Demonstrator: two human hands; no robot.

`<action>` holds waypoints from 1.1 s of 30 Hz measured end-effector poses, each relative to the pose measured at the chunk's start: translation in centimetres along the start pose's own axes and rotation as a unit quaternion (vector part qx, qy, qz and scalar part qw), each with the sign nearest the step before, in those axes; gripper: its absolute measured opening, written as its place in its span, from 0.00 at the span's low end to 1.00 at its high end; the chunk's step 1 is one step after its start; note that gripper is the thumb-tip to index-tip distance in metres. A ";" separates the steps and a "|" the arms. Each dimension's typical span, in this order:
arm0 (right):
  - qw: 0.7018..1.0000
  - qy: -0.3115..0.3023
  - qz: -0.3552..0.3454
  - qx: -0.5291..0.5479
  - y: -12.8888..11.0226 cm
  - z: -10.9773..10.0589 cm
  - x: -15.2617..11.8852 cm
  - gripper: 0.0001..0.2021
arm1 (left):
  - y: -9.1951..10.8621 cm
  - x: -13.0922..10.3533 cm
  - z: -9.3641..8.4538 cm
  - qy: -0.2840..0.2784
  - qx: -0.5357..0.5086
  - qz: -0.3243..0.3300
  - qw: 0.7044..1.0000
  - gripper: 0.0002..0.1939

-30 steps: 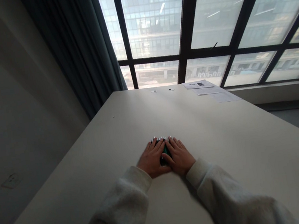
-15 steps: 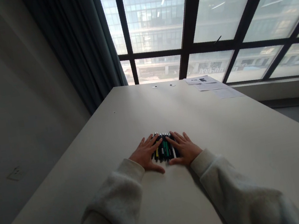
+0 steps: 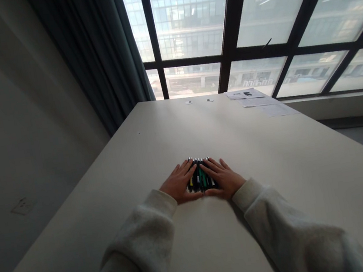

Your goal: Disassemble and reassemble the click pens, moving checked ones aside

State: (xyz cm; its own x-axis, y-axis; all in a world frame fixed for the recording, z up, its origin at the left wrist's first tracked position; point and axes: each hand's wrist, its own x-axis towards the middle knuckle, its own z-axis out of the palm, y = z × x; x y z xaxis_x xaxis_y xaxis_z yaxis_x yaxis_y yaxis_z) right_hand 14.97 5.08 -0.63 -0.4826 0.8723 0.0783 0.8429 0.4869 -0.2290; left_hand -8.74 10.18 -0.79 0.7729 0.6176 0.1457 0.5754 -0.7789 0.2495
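Both hands lie flat, fingers spread, the left hand [image 3: 179, 186] and right hand [image 3: 223, 179] pressing a row of pens [image 3: 201, 177] between them, mid-bench [image 3: 277, 176]; the pens' sides stay hidden.

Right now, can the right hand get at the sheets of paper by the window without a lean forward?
Probably not. The right hand lies flat against the row of pens near the person, while the papers sit at the table's far edge; nothing blocks the way.
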 end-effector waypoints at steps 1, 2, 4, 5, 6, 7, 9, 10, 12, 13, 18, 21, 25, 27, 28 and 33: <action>1.000 0.002 -0.003 0.000 -0.1 0.0 0.0 0.48 | -0.1 0.0 0.0 0.002 -0.001 0.000 1.000 0.52; 1.000 0.005 -0.006 -0.001 -0.2 -0.1 -0.1 0.47 | -0.1 -0.1 0.1 0.003 -0.002 0.000 1.000 0.52; 1.000 0.013 -0.015 0.000 -0.5 -0.2 -0.1 0.45 | -0.2 -0.1 0.1 0.000 -0.003 -0.003 1.000 0.53; 1.000 0.018 -0.023 0.001 -0.7 -0.2 -0.1 0.44 | -0.3 -0.2 0.1 -0.001 -0.003 -0.005 1.000 0.53; 0.999 0.021 -0.032 0.001 -0.9 -0.2 0.0 0.43 | -0.3 -0.2 0.2 -0.003 -0.003 -0.007 1.000 0.53; 0.999 0.023 -0.043 0.001 -1.1 -0.2 0.0 0.41 | -0.4 -0.3 0.2 -0.004 -0.001 -0.009 1.000 0.53; 0.998 0.021 -0.059 0.001 -1.5 -0.1 0.1 0.40 | -0.4 -0.4 0.2 -0.007 0.004 -0.013 1.000 0.54; 0.998 0.019 -0.063 0.002 -1.7 0.0 0.1 0.39 | -0.3 -0.4 0.2 -0.009 0.008 -0.014 1.000 0.55; 0.998 0.018 -0.063 0.003 -1.9 0.2 0.1 0.38 | -0.3 -0.4 0.2 -0.014 0.010 -0.011 1.000 0.56; 0.998 0.019 -0.062 0.003 -2.0 0.3 0.1 0.38 | -0.3 -0.5 0.2 -0.016 0.008 -0.009 1.000 0.56; 0.996 0.052 -0.076 0.014 -1.8 0.3 -0.1 0.41 | -0.6 -0.9 -0.3 -0.010 -0.010 -0.002 1.000 0.56; 0.990 0.094 -0.099 0.029 -1.5 0.2 -0.1 0.38 | -1.1 -1.7 -0.8 -0.016 -0.006 -0.006 1.000 0.55; 0.982 0.130 -0.128 0.048 -1.4 0.1 -0.1 0.29 | -1.6 -2.8 -1.3 -0.036 0.001 -0.011 0.999 0.52; 0.982 0.129 -0.131 0.051 -1.4 0.1 0.0 0.28 | -1.6 -3.0 -1.3 -0.043 0.005 -0.005 0.999 0.48; 0.982 0.126 -0.129 0.050 -1.5 0.1 0.0 0.28 | -1.5 -3.0 -1.3 -0.045 0.007 -0.004 0.999 0.46; 0.989 0.097 -0.106 0.028 -2.1 0.3 0.2 0.30 | -1.4 -2.7 -0.6 -0.028 0.011 -0.018 0.999 0.36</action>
State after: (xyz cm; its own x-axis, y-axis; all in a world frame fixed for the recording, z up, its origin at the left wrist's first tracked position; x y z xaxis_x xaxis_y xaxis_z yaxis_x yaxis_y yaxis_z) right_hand 13.05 4.20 -0.41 -0.5884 0.7451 0.3140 0.7098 0.6620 -0.2408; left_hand -11.77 9.70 -0.90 0.7650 0.6386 0.0835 0.6082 -0.7590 0.2323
